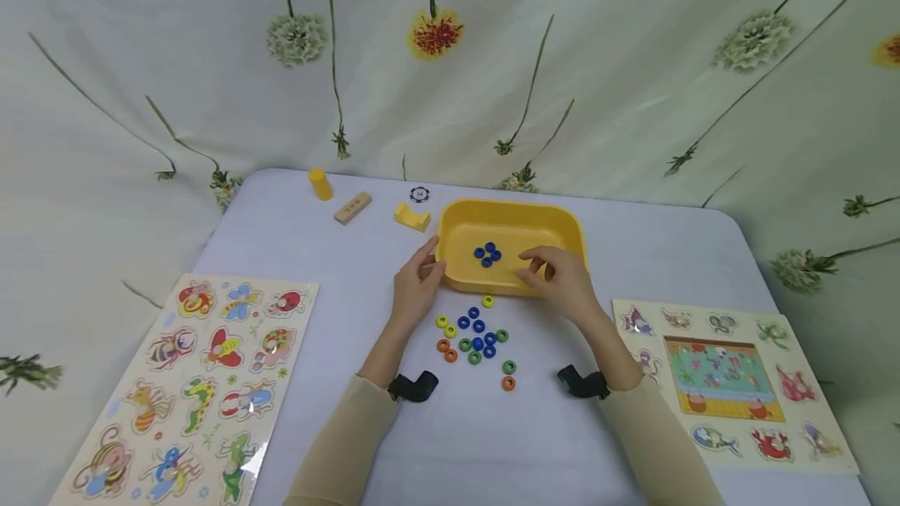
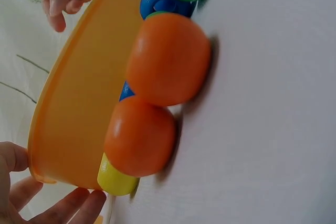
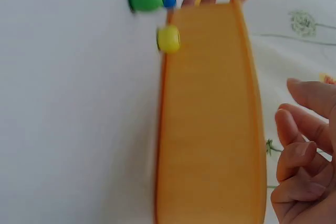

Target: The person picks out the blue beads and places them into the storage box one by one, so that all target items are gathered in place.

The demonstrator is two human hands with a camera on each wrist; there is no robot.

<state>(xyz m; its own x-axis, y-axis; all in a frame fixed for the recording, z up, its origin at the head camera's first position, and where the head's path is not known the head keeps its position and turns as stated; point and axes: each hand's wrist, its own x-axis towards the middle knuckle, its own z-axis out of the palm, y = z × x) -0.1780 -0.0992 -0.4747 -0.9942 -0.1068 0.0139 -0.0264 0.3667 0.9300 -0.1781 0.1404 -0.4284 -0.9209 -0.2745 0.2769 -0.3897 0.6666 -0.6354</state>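
Found yellow tray (image 1: 527,231) on counter (image 1: 654,248), lengthwise left to right, holding blue beads (image 1: 490,247); saw left hand (image 1: 415,287) touching left end, right hand (image 1: 568,281) above right half, both with fingers (image 3: 315,96) released.

We see a yellow tray (image 1: 529,233) with blue ring beads (image 1: 496,254) inside, and loose ring beads (image 2: 140,136) in orange, blue, green and yellow. We find the cylinder (image 1: 320,184) and notched block (image 1: 412,219) yellow, the wooden block (image 1: 353,208) tan, the poker chip (image 1: 419,194) black and white. The insect puzzle (image 1: 193,385) and sea-creature puzzle (image 1: 731,381) show us multicoloured figures on cream. We note a pale lavender tablecloth (image 1: 478,443), beige sleeves (image 1: 344,443) and a whitish backdrop (image 1: 612,45) printed with green-stemmed flowers.
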